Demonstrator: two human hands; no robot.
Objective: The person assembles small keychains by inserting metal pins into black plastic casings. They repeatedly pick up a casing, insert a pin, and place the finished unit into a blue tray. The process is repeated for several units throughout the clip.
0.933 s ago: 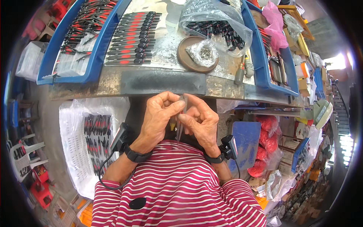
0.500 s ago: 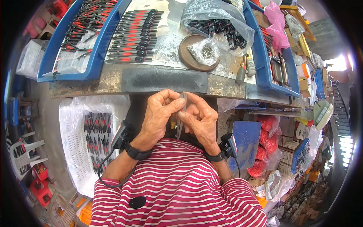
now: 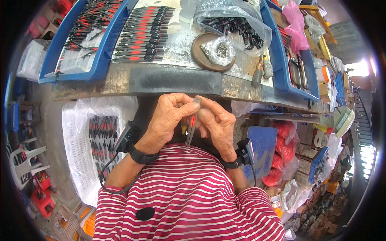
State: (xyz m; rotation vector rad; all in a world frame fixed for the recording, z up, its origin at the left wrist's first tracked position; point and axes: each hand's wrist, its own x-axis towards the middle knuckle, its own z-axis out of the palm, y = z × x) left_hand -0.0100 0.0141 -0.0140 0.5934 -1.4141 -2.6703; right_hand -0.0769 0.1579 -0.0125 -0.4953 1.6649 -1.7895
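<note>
In front of my striped shirt, near the bench edge, my left hand [image 3: 171, 118] pinches the top end of a slim dark grey and red pointed tool [image 3: 191, 124]. It looks like a drawing compass without its head, with the narrow tip pointing down toward my shirt. My right hand [image 3: 217, 126] grips the same tool from the right with curled fingers; its fingertips partly hide the upper end. On the bench beyond lies a neat row of black and red compass-like tools [image 3: 140, 41] with knobbed heads. A clear bag [image 3: 237, 30] of small black parts is to their right.
A round wooden dish [image 3: 197, 52] holds a bag of small metal pieces, beside a screwdriver [image 3: 257, 74]. Blue trays [image 3: 105, 54] flank the bench top. Below left stands a white plastic basket [image 3: 76, 160] of similar tools; a blue board [image 3: 259, 154] is at the right.
My right hand has shifted slightly right and its fingers have moved off the middle of the tool, showing its red part. My left hand keeps its pinch at the top.
</note>
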